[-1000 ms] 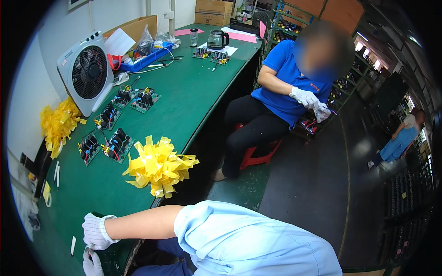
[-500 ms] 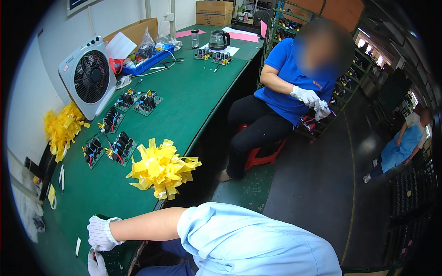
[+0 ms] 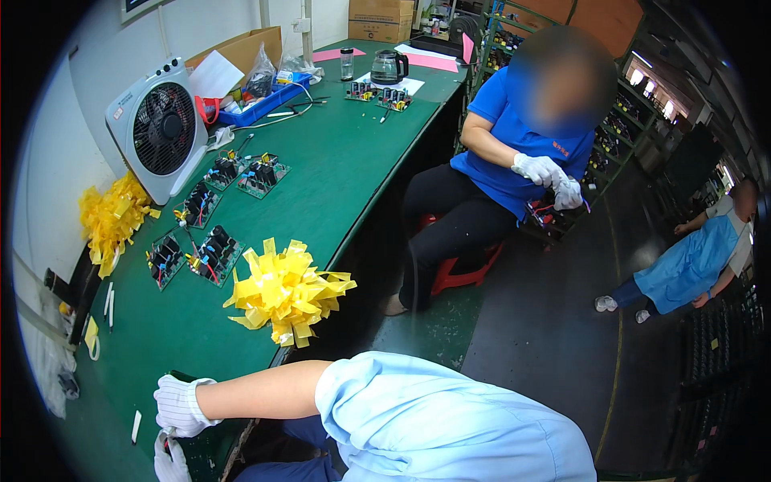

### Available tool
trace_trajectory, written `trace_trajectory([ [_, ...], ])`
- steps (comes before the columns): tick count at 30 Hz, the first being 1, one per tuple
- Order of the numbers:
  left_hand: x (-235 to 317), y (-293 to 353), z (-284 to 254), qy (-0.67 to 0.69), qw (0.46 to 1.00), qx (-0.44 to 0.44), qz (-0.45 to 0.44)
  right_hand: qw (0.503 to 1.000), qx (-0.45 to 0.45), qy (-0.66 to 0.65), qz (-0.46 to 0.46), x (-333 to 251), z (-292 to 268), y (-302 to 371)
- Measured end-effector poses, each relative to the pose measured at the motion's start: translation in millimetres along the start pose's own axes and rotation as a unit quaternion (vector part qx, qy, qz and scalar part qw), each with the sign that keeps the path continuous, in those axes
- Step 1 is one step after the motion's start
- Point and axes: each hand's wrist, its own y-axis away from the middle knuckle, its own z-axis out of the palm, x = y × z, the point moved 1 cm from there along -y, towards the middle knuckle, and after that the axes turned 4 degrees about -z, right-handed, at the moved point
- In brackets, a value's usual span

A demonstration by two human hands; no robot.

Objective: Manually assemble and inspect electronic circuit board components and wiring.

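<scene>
In a white ribbed glove, my right hand (image 3: 181, 406) is at the lower left, low over the green table (image 3: 337, 173). Its fingers are curled, and what they hold is hidden. Just below it, close to the lower rim, my left hand (image 3: 169, 461), also gloved, has fingers pinched on something small with a bit of red showing. A dark green, flat piece (image 3: 210, 448) lies beside and under the hands; its details are too dark to make out. To the left of them lies a short white stick (image 3: 136, 426).
Several circuit boards (image 3: 215, 255) with black components stand near the grey fan (image 3: 161, 128). Yellow tape strips bunch at the table edge (image 3: 287, 293) and by the wall. A blue tray (image 3: 261, 108) and a glass pot (image 3: 389, 67) are farther back. A gloved co-worker (image 3: 514, 145) sits at right.
The view has shifted slightly. My hands keep nearly the same place and pose. The seated co-worker's hands have moved a little, and a distant person in a blue apron has stepped with legs apart.
</scene>
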Motion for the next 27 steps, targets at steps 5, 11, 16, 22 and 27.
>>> trace_trajectory([
  [5, -3.5, 1.6, -1.8, -0.006, 1.000, 0.014, -0.006, 1.000, 0.003, -0.002, 0.007, -1.9, 1.9, -0.9],
  [11, -5.4, 0.7, 0.0, -0.009, 1.000, 0.014, -0.010, 1.000, 0.010, -0.008, -0.005, -0.8, 1.0, -0.5],
  [16, -0.4, 2.8, -0.3, -0.019, 1.000, 0.009, -0.020, 1.000, 0.006, 0.002, 0.001, -2.2, -0.5, 1.5],
  [22, -4.8, 2.6, 1.4, -0.014, 1.000, 0.021, 0.003, 1.000, 0.003, 0.005, -0.005, -2.2, -0.5, 1.9],
  [27, 0.1, 3.5, 0.6, -0.023, 0.999, 0.014, -0.019, 1.000, 0.010, 0.007, -0.009, -1.8, 1.4, 1.8],
])
